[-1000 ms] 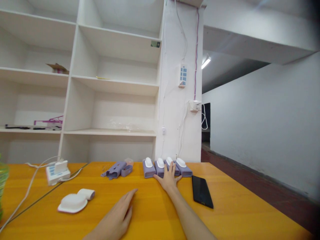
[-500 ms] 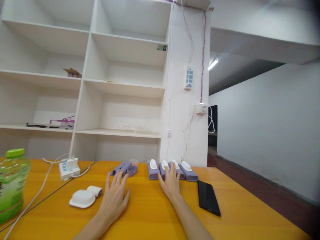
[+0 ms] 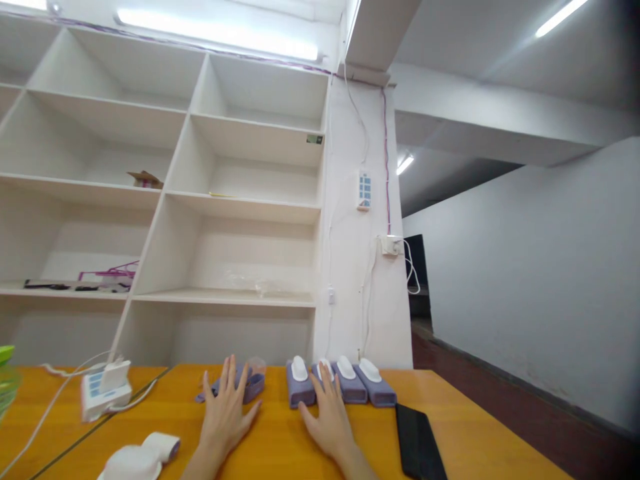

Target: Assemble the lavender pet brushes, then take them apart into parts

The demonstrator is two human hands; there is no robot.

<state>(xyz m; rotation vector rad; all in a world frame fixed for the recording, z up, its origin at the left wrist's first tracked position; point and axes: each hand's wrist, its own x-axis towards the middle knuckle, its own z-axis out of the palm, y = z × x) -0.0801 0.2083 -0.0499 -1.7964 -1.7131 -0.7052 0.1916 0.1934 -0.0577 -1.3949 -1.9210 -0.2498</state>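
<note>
2 hands [image 3: 223, 415], 4 purple boxes [image 3: 356, 394] w/ wht tops [image 3: 345, 367], 1 blk device [image 3: 419, 443]

The left hand [image 3: 223, 412] has moved forward to the purple pieces [image 3: 255, 387], the right hand [image 3: 330, 419] leftward across the purple boxes [image 3: 354, 391].

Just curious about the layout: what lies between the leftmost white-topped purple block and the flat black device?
Three more purple blocks, one partly behind the right hand, in the head view.

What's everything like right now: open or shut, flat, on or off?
Left hand: open, spread
Right hand: open, spread
Purple boxes: side by side
White caps: sitting atop the boxes
Black phone: lying flat, screen dark
Socket strip: on or off unclear
White roll: lying on its side
Long ceiling light: on
</note>
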